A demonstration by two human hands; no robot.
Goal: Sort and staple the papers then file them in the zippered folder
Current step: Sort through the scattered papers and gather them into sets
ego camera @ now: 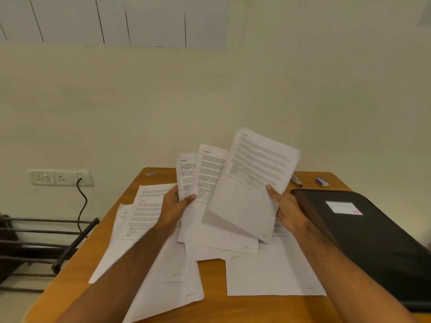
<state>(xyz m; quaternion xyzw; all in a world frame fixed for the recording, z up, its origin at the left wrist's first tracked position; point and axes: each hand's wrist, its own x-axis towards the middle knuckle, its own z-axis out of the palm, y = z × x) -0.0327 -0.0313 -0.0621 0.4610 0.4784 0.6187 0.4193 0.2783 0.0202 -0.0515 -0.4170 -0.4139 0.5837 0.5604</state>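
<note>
Hands above table: left hand pinches fanned sheets; right hand grips tilted sheet; zippered folder at three o'clock.

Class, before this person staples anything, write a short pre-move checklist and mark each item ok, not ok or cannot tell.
1. Left hand holds fanned sheets: ok.
2. Right hand grips one sheet: ok.
3. Held pages squared into one stack: not ok.
4. Page order correct: cannot tell, print blurred.
5. Stapler on the table, unobstructed: ok.
6. Black zippered folder open for filing: not ok, it lies closed.
</note>
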